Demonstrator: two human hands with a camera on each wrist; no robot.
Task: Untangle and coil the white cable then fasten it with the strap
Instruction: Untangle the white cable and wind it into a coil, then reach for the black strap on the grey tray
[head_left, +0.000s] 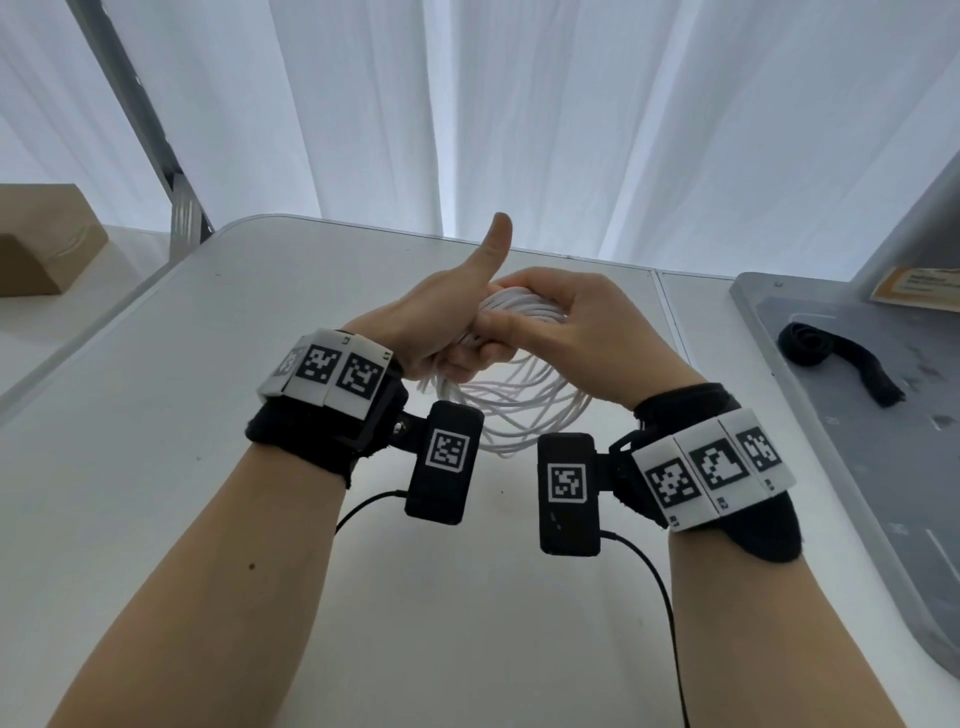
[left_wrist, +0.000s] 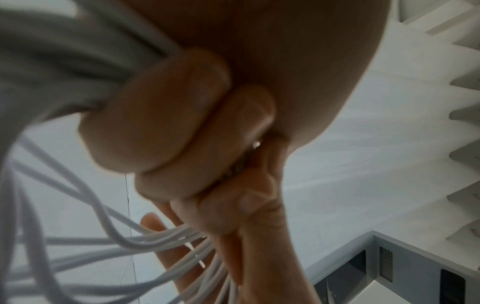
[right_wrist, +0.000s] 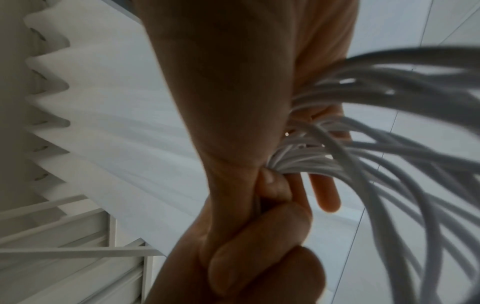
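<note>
cable (head_left: 519, 400) coiled, above table | left hand (head_left: 441, 322) grips coil | right hand (head_left: 561, 322) grips coil

Coiled white cable (head_left: 519, 400); black strap (head_left: 836, 358) apart.

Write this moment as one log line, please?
stage: coiling | white cable: looped, off table | left hand: grips bundle, thumb up | right hand: grips bundle | strap: unused, on grey tray
</note>
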